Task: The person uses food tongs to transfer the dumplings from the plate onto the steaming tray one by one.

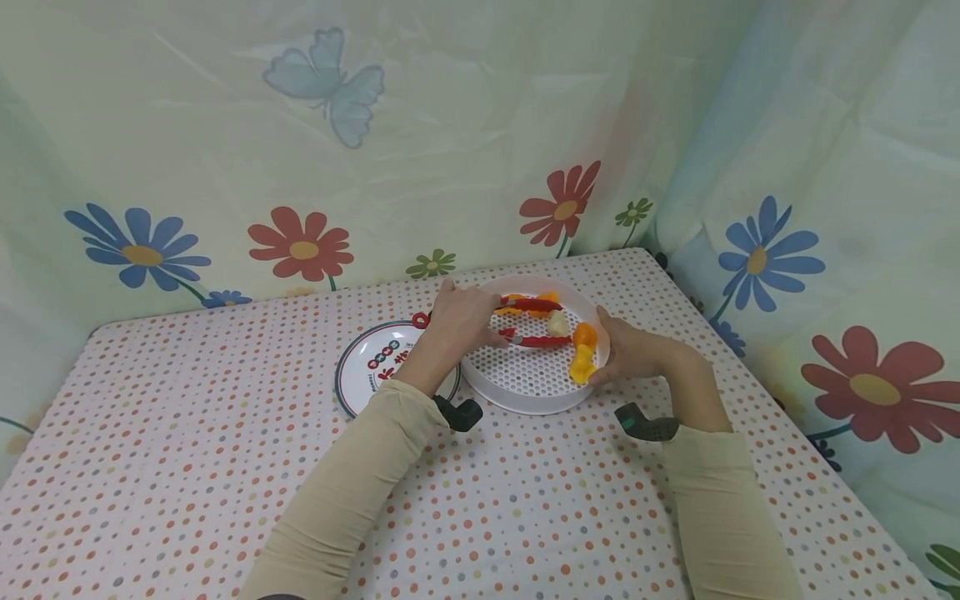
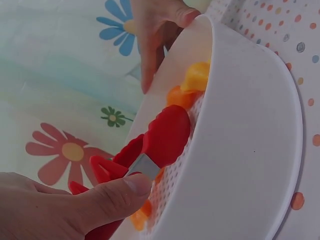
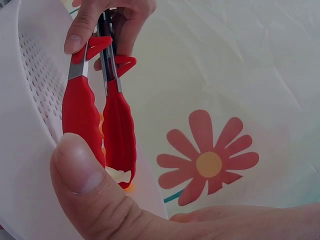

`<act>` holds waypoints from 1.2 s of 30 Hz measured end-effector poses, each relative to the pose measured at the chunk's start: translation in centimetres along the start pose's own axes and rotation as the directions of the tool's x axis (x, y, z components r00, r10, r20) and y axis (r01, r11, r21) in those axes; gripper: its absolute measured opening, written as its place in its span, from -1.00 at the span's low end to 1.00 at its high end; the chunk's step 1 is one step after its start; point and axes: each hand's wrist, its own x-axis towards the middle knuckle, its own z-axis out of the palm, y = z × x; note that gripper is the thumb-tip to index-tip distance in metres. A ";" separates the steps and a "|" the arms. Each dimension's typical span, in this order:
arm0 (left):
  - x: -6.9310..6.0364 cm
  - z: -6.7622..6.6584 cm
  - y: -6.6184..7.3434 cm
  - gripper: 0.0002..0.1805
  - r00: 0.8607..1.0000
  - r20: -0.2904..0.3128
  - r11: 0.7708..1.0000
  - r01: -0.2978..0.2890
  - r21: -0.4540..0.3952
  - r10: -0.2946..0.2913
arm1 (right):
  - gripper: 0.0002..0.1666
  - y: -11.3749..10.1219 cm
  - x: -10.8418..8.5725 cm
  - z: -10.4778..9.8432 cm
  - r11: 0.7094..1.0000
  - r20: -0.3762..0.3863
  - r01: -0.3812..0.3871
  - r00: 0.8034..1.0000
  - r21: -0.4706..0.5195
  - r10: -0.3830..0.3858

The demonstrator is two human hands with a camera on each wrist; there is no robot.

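My left hand [image 1: 461,321] grips red-tipped tongs [image 1: 542,342] above a round white basket [image 1: 517,402] with a perforated floor. The tong arms stand apart, and a cream-coloured piece [image 1: 557,323] lies between their ends in the head view. My right hand [image 1: 633,350] holds the basket's right side, its thumb near the rim and its fingers along the outer wall. Beside that hand, inside the basket, is an orange-and-yellow piece [image 1: 582,357]. More orange pieces [image 2: 141,216] lie at the far side, partly hidden by the tongs.
A white plate [image 1: 358,371] with a dark rim and red printing stands left of the basket, partly under my left forearm. The table bears a dotted cloth [image 1: 187,467]. A flowered curtain [image 1: 450,167] hangs behind the table and along its right side.
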 end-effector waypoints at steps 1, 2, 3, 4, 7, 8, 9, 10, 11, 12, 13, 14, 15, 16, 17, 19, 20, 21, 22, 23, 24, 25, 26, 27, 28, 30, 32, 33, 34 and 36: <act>0.0 0.0 0.0 -0.28 1.000 0.002 1.000 0.002 -0.005 -0.002 | 0.56 0.0 0.0 0.0 1.000 0.001 0.001 1.000 0.000 -0.001; 0.0 0.1 -0.1 -0.29 1.000 0.005 1.000 0.005 -0.010 -0.005 | 0.56 0.0 0.0 0.0 1.000 0.002 0.002 1.000 -0.001 -0.002; 0.0 0.1 -0.1 -0.29 1.000 0.009 1.000 0.008 -0.012 -0.008 | 0.57 0.0 0.0 0.0 1.000 0.002 0.005 1.000 0.000 -0.005; 0.0 0.1 -0.1 -0.29 1.000 0.015 1.000 0.012 -0.015 -0.012 | 0.57 0.1 0.0 -0.1 1.000 0.002 0.004 1.000 0.002 -0.004; 0.0 0.2 -0.1 -0.28 0.999 0.030 1.000 0.022 -0.018 -0.021 | 0.56 0.1 0.0 0.0 1.000 -0.004 0.012 1.000 0.014 -0.012; 0.0 0.2 -0.1 -0.28 0.999 0.034 0.999 0.024 -0.021 -0.024 | 0.56 0.1 0.0 0.0 1.000 -0.007 0.013 1.000 0.018 -0.013; 0.0 0.2 -0.1 -0.28 0.999 0.037 0.999 0.027 -0.026 -0.026 | 0.55 0.1 0.0 0.0 1.000 -0.010 0.015 1.000 0.022 -0.015; 0.0 0.2 -0.1 -0.29 0.999 0.038 0.999 0.028 -0.029 -0.027 | 0.55 0.1 0.0 0.0 1.000 -0.013 0.015 1.000 0.025 -0.015; 0.0 0.2 -0.1 -0.31 0.999 0.038 0.999 0.030 -0.034 -0.029 | 0.55 0.1 0.0 0.0 1.000 -0.014 0.014 1.000 0.027 -0.013; -0.1 0.2 -0.1 -0.32 0.999 0.038 0.999 0.032 -0.038 -0.031 | 0.56 0.1 0.0 0.1 1.000 -0.012 0.008 1.000 0.024 -0.008; -0.1 0.1 -0.1 -0.34 0.999 0.039 0.999 0.034 -0.043 -0.032 | 0.56 0.1 0.0 0.1 1.000 -0.009 0.004 1.000 0.020 -0.004; -0.2 0.1 -0.1 -0.35 0.999 0.039 0.998 0.036 -0.047 -0.034 | 0.56 0.1 0.0 0.1 1.000 -0.008 0.004 1.000 0.018 -0.004; -0.3 0.1 0.0 -0.35 0.999 0.038 0.998 0.037 -0.047 -0.035 | 0.56 0.1 0.0 0.1 1.000 -0.006 0.001 1.000 0.015 -0.001; -0.3 0.0 0.0 -0.34 0.999 0.036 0.998 0.038 -0.048 -0.036 | 0.56 0.1 0.0 0.1 1.000 -0.003 0.000 1.000 0.011 0.000; -0.4 0.0 0.0 -0.33 0.999 0.035 0.998 0.038 -0.048 -0.036 | 0.56 0.1 0.0 0.2 1.000 -0.002 -0.002 1.000 0.010 0.002; -0.5 0.0 0.0 -0.29 0.999 0.032 0.998 0.036 -0.050 -0.035 | 0.55 0.1 0.1 0.2 1.000 -0.003 0.002 1.000 0.011 -0.002; -0.5 0.0 0.0 -0.27 0.999 0.030 0.998 0.036 -0.053 -0.035 | 0.55 0.1 0.1 0.2 1.000 -0.004 0.002 1.000 0.015 -0.002; -0.5 0.0 0.0 -0.25 0.999 0.029 0.998 0.035 -0.056 -0.034 | 0.54 0.1 0.1 0.2 1.000 -0.003 0.001 1.000 0.019 -0.001; -0.6 0.0 -0.1 -0.23 0.999 0.030 0.998 0.037 -0.058 -0.036 | 0.54 0.1 0.1 0.2 1.000 -0.002 0.002 1.000 0.022 -0.002; -0.6 0.0 -0.2 -0.21 0.999 0.031 0.997 0.040 -0.060 -0.038 | 0.54 0.0 0.1 0.2 1.000 0.000 0.001 1.000 0.024 -0.001; -0.7 0.1 -0.2 -0.20 0.999 0.030 0.997 0.041 -0.062 -0.039 | 0.54 0.0 0.2 0.2 1.000 0.003 0.000 1.000 0.024 0.000; -0.8 0.1 -0.3 -0.19 0.999 0.027 0.997 0.042 -0.063 -0.040 | 0.54 -0.1 0.2 0.2 1.000 0.006 -0.001 1.000 0.023 0.001; -0.8 0.2 -0.3 -0.18 0.999 0.025 0.997 0.043 -0.068 -0.042 | 0.54 -0.2 0.2 0.2 1.000 0.009 -0.003 1.000 0.022 0.003; -0.9 0.2 -0.4 -0.17 0.999 0.021 0.997 0.044 -0.070 -0.042 | 0.54 -0.2 0.2 0.2 1.000 0.009 -0.002 1.000 0.022 0.001; -1.0 0.3 -0.4 -0.17 0.999 0.016 0.997 0.046 -0.069 -0.045 | 0.54 -0.2 0.2 0.1 1.000 0.007 -0.002 1.000 0.020 0.001; -1.3 0.3 -0.5 -0.17 0.999 -0.001 0.996 0.047 -0.075 -0.047 | 0.54 -0.2 0.2 0.1 1.000 0.003 0.000 1.000 0.018 0.000; -1.5 0.2 -0.6 -0.14 0.998 -0.014 0.996 0.053 -0.076 -0.054 | 0.54 -0.2 0.1 0.1 1.000 -0.003 0.003 1.000 0.021 -0.003; -1.7 0.1 -0.7 -0.13 0.998 -0.021 0.996 0.057 -0.074 -0.059 | 0.54 -0.2 0.1 0.1 1.000 -0.005 0.003 1.000 0.021 -0.003; -1.9 0.0 -0.8 -0.11 0.998 -0.024 0.996 0.062 -0.072 -0.063 | 0.54 -0.1 0.1 0.1 1.000 -0.006 0.001 1.000 0.022 -0.001; -2.5 -0.4 -1.0 -0.07 0.997 -0.032 0.995 0.068 -0.069 -0.071 | 0.54 -0.1 0.0 0.0 1.000 -0.004 0.005 1.000 0.023 -0.005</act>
